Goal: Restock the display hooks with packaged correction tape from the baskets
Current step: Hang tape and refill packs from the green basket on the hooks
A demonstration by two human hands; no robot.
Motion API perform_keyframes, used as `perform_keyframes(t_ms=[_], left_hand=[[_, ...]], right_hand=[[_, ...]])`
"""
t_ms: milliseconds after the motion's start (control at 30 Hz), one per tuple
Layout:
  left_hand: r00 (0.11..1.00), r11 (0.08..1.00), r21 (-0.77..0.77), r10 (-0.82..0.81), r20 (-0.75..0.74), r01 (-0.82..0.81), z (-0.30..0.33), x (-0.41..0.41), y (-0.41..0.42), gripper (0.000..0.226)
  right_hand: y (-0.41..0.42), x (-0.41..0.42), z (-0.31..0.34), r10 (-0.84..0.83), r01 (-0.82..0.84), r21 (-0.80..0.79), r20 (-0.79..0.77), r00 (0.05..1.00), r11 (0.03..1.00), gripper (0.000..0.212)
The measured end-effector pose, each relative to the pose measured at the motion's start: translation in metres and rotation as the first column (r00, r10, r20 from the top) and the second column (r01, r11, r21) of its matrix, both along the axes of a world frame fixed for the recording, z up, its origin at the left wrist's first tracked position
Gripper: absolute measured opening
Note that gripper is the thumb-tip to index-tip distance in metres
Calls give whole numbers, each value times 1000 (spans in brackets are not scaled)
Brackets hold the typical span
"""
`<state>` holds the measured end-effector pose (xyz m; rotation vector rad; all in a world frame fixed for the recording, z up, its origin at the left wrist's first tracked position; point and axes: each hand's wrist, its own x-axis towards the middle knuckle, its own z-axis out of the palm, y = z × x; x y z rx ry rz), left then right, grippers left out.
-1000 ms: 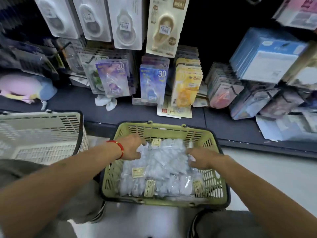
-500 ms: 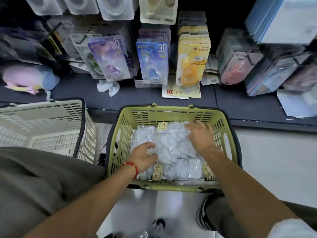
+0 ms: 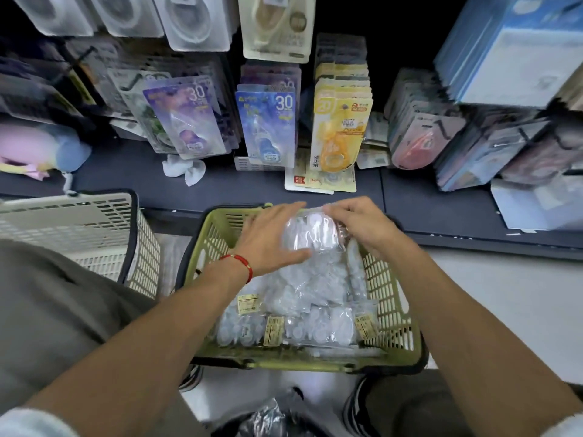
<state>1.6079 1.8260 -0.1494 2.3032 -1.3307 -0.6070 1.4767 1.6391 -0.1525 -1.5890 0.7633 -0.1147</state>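
Both hands lift one clear bag of correction tape above the green basket, the left hand flat-fingered bracing its side, the right hand in a pinching grip at its top edge, likely to open it for hanging.

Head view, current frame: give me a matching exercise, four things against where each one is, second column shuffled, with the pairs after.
Things
1. clear bag
2. green basket
3. white basket
4. yellow pack

Places
A. hanging on the display, right of the blue pack
B. on the floor at the left
C. held between left hand and right hand
D. below both hands, full of clear bags

Pairs: 1-C, 2-D, 3-B, 4-A
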Motion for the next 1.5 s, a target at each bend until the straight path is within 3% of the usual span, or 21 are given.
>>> perform_keyframes(t_ms=[100,233,300,333,400,467,533,633,700,767,800,867,900,967,1033,1167,1233,1300,1367,1433,1500], left_hand=[[997,1000,12,-1,-78,2,-12,-7,13,92],[990,995,96,-11,-144,25,-26,-4,42,84],[946,986,50,165,-280,-158,-32,-3,54,54],[878,952,53,299,-375,-301,-35,-2,59,43],[667,844,152,505,-548,-514,-40,3,67,39],[452,750,255,594,-665,-611,-45,8,71,46],[289,673,305,620,-730,-674,-46,12,70,44],[173,604,329,623,-763,-726,-45,12,66,51],[136,573,329,621,-772,-751,-44,10,63,56],[117,557,321,611,-783,-766,-42,6,59,54],[101,553,322,602,-792,-768,-40,2,56,50],[58,554,336,575,-816,-762,-34,-11,52,43],[36,562,343,556,-831,-753,-31,-19,50,42],[-31,593,361,492,-870,-720,-29,-36,47,53],[-104,642,367,409,-907,-674,-28,-51,45,75],[-198,631,346,294,-935,-694,-27,-66,41,85],[-233,572,372,302,-924,-731,-30,-62,45,97],[-232,548,364,296,-926,-753,-33,-56,49,88],[-200,528,342,308,-930,-778,-35,-50,50,74],[-158,513,318,330,-931,-797,-38,-47,50,66],[-157,506,333,359,-920,-796,-42,-46,52,73]], right_hand=[[12,9,-8,-51,65,140,-99,994,988,30],[38,19,-29,-97,119,359,-79,992,925,38],[51,22,-41,-118,140,191,-121,986,972,53],[56,21,-48,-69,59,-57,-189,980,997,57],[70,8,-66,91,-349,-482,-481,872,804,59],[88,-8,-82,179,-614,-534,-652,737,581,78],[103,-19,-93,208,-656,-537,-668,714,530,82],[114,-32,-89,224,-585,-544,-588,777,601,68],[113,-42,-77,158,-431,-619,-446,881,657,58],[114,-53,-56,-72,-52,-700,-147,987,712,45],[113,-56,-45,-249,190,-683,13,968,706,37],[105,-60,-28,-614,647,-388,224,757,656,27],[102,-60,-21,-758,786,-88,217,615,612,28],[98,-61,-12,-860,740,463,111,497,488,32],[106,-58,-12,-834,606,661,53,550,442,29],[135,-50,-33,-602,599,319,-103,792,734,10],[135,-51,-43,-455,479,236,-150,878,845,11],[127,-56,-48,-248,275,75,-261,933,958,27],[117,-57,-51,-247,223,-111,-315,916,969,35],[103,-53,-53,-511,457,-263,-198,836,850,20],[82,-53,-61,-587,466,-451,-172,791,761,26]])
